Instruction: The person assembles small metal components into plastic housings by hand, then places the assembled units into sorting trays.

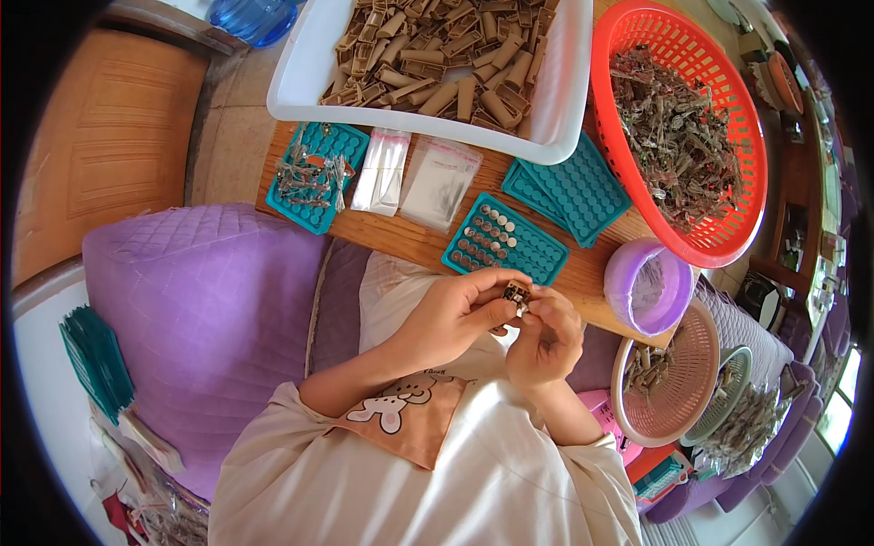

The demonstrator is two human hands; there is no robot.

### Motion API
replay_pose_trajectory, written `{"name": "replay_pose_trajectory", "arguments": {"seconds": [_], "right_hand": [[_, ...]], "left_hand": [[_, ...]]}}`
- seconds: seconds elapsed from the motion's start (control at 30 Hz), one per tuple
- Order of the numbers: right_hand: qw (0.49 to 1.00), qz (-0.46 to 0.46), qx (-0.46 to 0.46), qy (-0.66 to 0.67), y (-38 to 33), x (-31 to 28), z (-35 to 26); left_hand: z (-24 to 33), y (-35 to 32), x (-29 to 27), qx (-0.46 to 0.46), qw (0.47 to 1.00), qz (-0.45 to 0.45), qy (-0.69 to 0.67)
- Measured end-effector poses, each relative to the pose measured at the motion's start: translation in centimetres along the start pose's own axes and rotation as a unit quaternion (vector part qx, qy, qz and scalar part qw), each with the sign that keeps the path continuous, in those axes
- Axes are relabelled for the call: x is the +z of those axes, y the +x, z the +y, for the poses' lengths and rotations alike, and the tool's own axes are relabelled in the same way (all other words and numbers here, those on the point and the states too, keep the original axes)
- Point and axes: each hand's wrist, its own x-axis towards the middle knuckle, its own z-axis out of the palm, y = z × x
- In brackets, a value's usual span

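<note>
My left hand (444, 317) pinches a small dark part with metallic bits (517, 294), perhaps a little electronic module, between thumb and fingertips. Against its right side my right hand (548, 338) has its thumb and fingers closed, with the other fingers curled. Both hands are held above my lap, just in front of the wooden table's edge. Right beyond them lies a teal tray with round pockets (544, 262); silvery button cells (492, 225) fill part of it. What the right fingertips grip is partly hidden.
Beyond stand a white bin (319, 105) of brown plastic pieces and a red basket (752, 155) of wired parts. Clear plastic bags (443, 182), stacked teal trays (583, 196) and a purple tub (678, 296) share the table. A pinkish basket (696, 364) sits at right.
</note>
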Motion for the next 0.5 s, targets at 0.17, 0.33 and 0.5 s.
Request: {"name": "replay_pose_trajectory", "arguments": {"seconds": [0.17, 0.33, 0.5], "right_hand": [[0.995, 0.017, 0.023, 0.094, 0.2, -0.1, -0.2], [0.999, -0.009, -0.020, 0.031, 1.0, 0.1, -0.5], [0.997, 0.044, -0.009, 0.069, 0.7, 0.3, -0.4]], "left_hand": [[0.9, -0.5, 0.1, 0.013, 1.000, -0.016, -0.021], [0.9, -0.6, -0.1, 0.036, 0.999, 0.002, 0.035], [1.3, -0.9, 0.2, 0.017, 1.000, 0.002, 0.025]]}}
